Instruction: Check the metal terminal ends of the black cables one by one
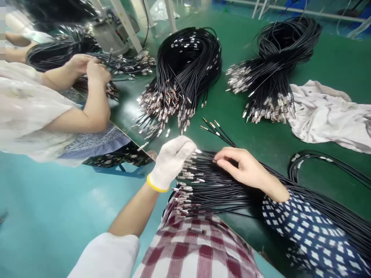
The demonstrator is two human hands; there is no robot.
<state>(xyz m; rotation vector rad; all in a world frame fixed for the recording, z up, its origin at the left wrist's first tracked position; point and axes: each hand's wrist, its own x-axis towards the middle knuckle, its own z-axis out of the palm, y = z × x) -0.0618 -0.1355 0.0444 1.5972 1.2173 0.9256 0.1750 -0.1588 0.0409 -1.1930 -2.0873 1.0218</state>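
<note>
My left hand, in a white knit glove with a yellow cuff, is closed, its fingertips pinching the silver metal end of a black cable. My bare right hand is closed too, thumb and forefinger together on a black cable a little to the right. Below both hands a wide bunch of black cables lies across the table edge, its silver connector ends pointing left. Just beyond my hands, a few separate cables have their tips pointing up and left.
Across the green table, a large coiled cable bundle lies ahead and another bundle right of it. A crumpled white cloth sits at the right. On the left, a co-worker's hands handle cables near a grey motor.
</note>
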